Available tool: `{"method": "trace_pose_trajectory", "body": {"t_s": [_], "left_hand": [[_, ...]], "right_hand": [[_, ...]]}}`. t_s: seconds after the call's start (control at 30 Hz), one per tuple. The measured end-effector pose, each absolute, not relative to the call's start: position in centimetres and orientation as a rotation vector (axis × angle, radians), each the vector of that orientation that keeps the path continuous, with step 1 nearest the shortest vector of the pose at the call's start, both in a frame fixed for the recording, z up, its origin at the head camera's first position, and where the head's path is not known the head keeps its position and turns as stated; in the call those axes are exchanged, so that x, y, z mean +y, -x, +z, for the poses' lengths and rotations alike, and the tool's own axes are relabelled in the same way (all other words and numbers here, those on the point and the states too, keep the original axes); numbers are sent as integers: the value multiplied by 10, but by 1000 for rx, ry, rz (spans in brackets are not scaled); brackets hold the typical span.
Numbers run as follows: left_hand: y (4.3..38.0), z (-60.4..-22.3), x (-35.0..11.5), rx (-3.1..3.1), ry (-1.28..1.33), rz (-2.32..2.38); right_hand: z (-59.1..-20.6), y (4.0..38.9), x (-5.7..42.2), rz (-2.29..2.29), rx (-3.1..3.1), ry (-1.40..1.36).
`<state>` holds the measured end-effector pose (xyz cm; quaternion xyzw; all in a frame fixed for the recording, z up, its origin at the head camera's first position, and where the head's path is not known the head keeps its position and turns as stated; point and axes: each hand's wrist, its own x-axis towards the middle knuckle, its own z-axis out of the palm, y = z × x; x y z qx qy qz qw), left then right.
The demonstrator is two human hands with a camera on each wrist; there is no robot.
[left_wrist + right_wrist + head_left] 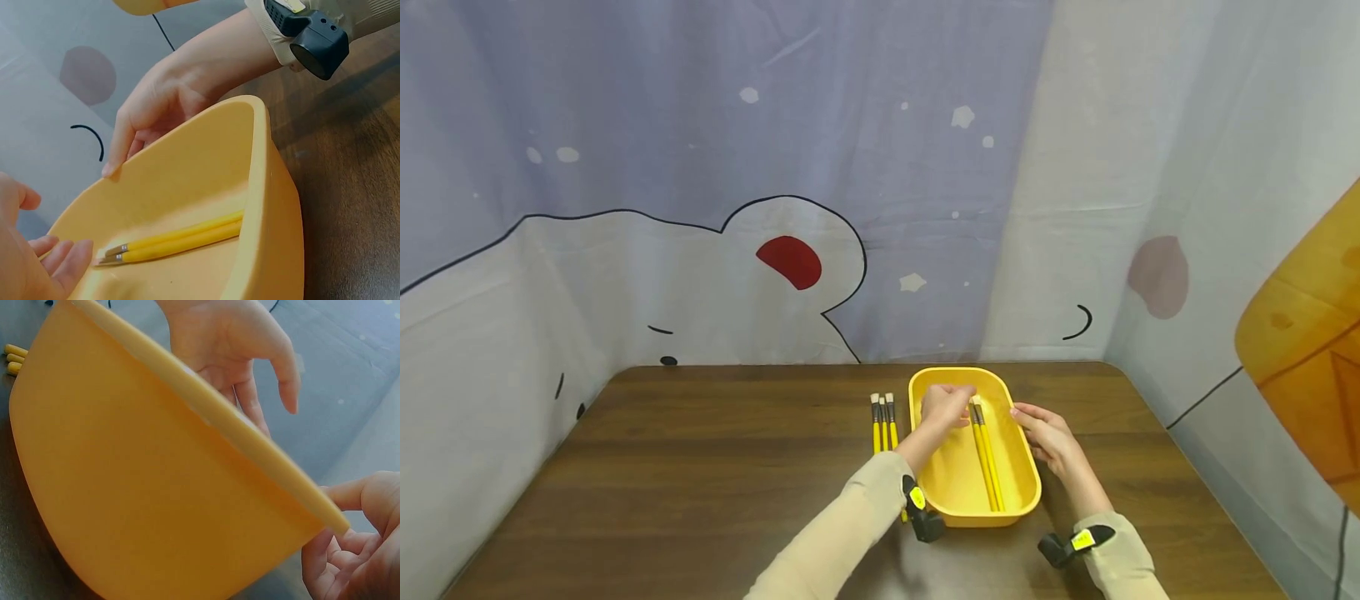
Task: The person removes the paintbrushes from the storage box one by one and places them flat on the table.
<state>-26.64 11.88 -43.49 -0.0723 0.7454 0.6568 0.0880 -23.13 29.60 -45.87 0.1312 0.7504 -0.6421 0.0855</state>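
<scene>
Stretching well out to the left of the yellow tray [951, 487], the dark wood-grain tabletop [700, 467] carries everything. Three yellow-handled brushes [883, 421] lie side by side just left of the tray, pale bristles toward its far end, handles partly hidden by the left sleeve [842, 533]; whether they touch the tray's wall, I cannot tell. Of the hands, the left hand [946, 407] reaches in over the tray's left rim, its fingers loosely bent, thumb apart, holding nothing; the fingertips are near the bristles of two more yellow brushes [986, 450]. This pair lies lengthwise inside the tray, close together, bristles at the far end and handle ends at the near end. At the tray's right rim, the right hand [1051, 433] pinches the edge. Behind the tray hangs a printed curtain [925, 167], and well to its right is an orange shape [1315, 350].
</scene>
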Motion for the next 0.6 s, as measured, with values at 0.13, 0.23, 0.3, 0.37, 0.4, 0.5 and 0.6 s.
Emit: {"method": "trace_pose_trajectory", "body": {"t_s": [0.13,0.23,0.3,0.37,0.4,0.5,0.6], "left_hand": [[266,-437,123,2244,223,1910],[267,-439,125,2273,235,1871],[267,-440,127,2296,244,1840],[268,-442,127,2316,258,1807],[269,-442,127,2322,263,1792],[268,-444,126,2339,274,1747],[267,-445,125,2341,275,1731]], "right_hand": [[-459,231,296,-1917,2232,-389],[-459,231,296,-1917,2228,-388],[-459,231,295,-1920,2228,-400],[-458,231,294,-1918,2228,-396],[-458,231,293,-1917,2228,-393],[-458,231,292,-1914,2224,-396],[-457,231,292,-1911,2225,-403]]}}
